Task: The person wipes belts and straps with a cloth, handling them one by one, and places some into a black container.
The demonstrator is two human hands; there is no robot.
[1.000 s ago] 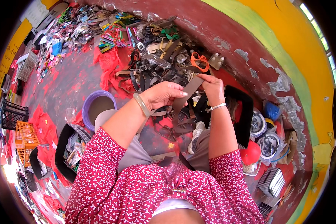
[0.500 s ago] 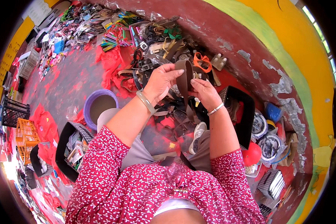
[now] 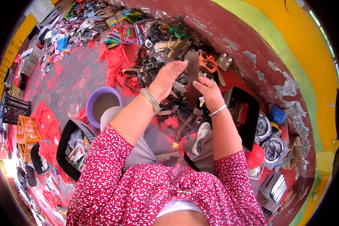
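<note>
A broad, flat brown strap [image 3: 192, 62] hangs upright between my hands, over a heap of belts and straps [image 3: 158, 52] on the floor. My right hand [image 3: 209, 92], with a silver bangle, pinches its right edge between thumb and fingers. My left hand [image 3: 165, 81], wearing a pale bangle, is at the strap's upper left with the thumb tip at its edge. Motion smears that hand, and its fingers are mostly hidden. More loose straps [image 3: 186, 122] lie below, between my feet.
A purple bucket [image 3: 89, 109] stands left of my knee. Black baskets flank me, one at left [image 3: 61, 152] and one at right [image 3: 252, 120]. A red-brown wall [image 3: 248, 43] curves behind the heap. Orange [image 3: 26, 132] and black crates [image 3: 15, 109] stand far left.
The strap, looped over between both hands before, now hangs straight. My left thumb has moved from the strap's face to its left edge. My right hand still pinches it.
</note>
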